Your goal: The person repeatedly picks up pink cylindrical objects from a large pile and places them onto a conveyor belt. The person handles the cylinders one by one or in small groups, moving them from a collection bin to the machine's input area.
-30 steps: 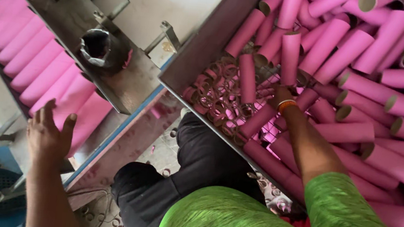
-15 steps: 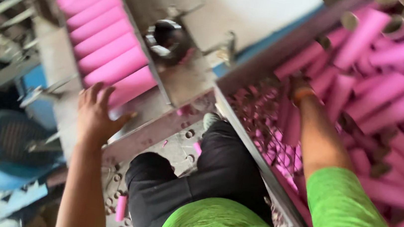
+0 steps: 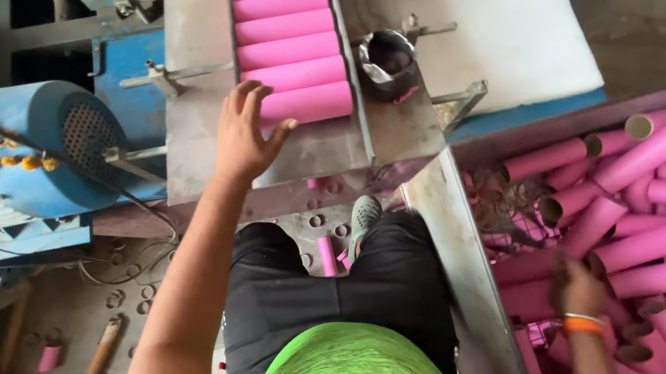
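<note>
Since the earlier frame the left hand (image 3: 244,132) has come forward from open air onto the bench (image 3: 194,98), and the view has swung so the row of pink tubes (image 3: 292,30) now runs down the upper middle of the frame. Fingers spread, the left hand lies flat, gripping nothing, its fingertips touching the left end of the nearest tube (image 3: 306,102). Just right of that row stands a metal cup (image 3: 387,61). At lower right, the right hand (image 3: 578,289), wearing an orange wristband (image 3: 584,324), reaches down among the loose tubes (image 3: 657,238) in the bin (image 3: 459,241); blur hides whether it grips one.
</note>
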